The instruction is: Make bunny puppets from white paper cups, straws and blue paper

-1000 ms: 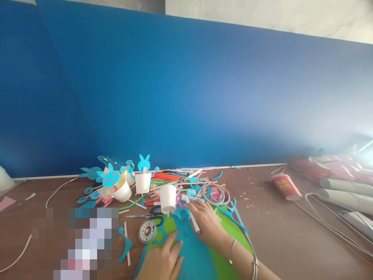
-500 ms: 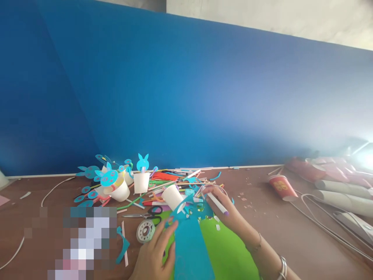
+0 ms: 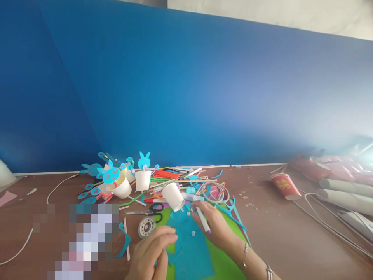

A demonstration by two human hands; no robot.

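My right hand holds a white marker with a purple end, tilted across its fingers. Below that hand lies blue paper on a green sheet. Curled and pressed together, the fingers of my left hand are over the blue paper's left edge; what they hold, if anything, is hidden. A blue scrap shows beside its thumb. A small clear scrap rests on the blue paper. Just beyond is a tipped white paper cup.
Scissors and a tape roll lie left of the sheets. White cups with blue rabbit cutouts stand behind. A pile of straws and markers spreads past the tipped cup. Rightward are a red cup, cables and white rolls.
My right hand has come nearer and left with the marker, uncovering looped strips in the pile. My left fingers have curled in, and the raised blue piece is down. Fewer scraps show on the sheet.
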